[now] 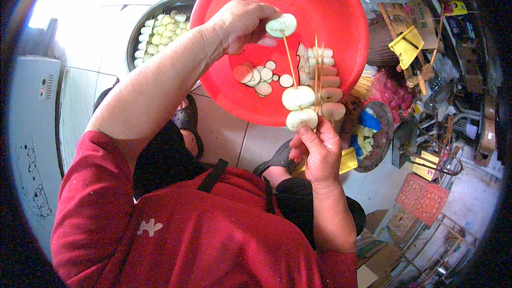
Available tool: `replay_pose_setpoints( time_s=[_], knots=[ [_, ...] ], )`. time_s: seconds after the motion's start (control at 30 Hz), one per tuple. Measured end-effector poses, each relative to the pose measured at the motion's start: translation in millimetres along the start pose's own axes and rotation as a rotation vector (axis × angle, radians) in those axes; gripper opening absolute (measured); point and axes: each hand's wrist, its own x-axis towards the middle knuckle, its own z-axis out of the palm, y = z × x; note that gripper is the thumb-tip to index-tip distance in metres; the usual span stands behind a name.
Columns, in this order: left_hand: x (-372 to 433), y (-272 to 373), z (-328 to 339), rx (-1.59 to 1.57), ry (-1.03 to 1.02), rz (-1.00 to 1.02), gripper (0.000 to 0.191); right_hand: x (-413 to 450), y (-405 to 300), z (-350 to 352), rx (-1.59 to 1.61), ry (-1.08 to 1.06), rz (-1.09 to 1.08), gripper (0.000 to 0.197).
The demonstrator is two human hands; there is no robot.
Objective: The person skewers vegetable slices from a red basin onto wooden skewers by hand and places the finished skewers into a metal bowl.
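My left hand point(246, 24) holds a pale green vegetable slice point(281, 26) at the upper tip of a bamboo skewer point(289, 58). Two more slices point(299, 98) are threaded lower on that skewer. My right hand point(320, 152) grips its lower end, along with several bare skewers point(316, 68) pointing upward. Both hands are over or beside a red plastic basin point(224, 100). Loose round slices point(263, 75) lie inside it, left of the skewer. Filled skewers of slices point(330, 82) lie against the basin's right side.
A metal bowl point(132, 36) with rows of skewered slices stands left of the basin. To the right are a bundle of skewers point(362, 85), a round tray point(386, 128) with pale pieces and blue items, a yellow dustpan point(406, 48) and a red plastic crate point(423, 199).
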Motion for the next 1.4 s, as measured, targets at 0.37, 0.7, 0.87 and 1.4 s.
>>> replay_pose_setpoints(
  time_s=[0.37,0.7,0.87,1.4],
  knots=[
    [-29.3,-19.1,32.3,0.226,-0.333,-0.275,0.015,4.8,-0.6,-6.4,0.014,0.074,-0.016,0.020],
    [30.7,-80.9,-19.1,1.960,-0.493,0.164,0.023,5.6,1.4,-7.2,0.008,0.106,-0.024,0.015],
    [24.7,-82.0,-12.6,1.958,-0.398,0.196,0.017,5.3,1.7,-8.9,0.017,0.090,-0.008,0.015],
    [37.8,-43.0,-39.2,1.854,-0.247,0.367,0.016,3.9,1.6,-4.8,-0.032,0.013,0.020,0.015]
  ],
)
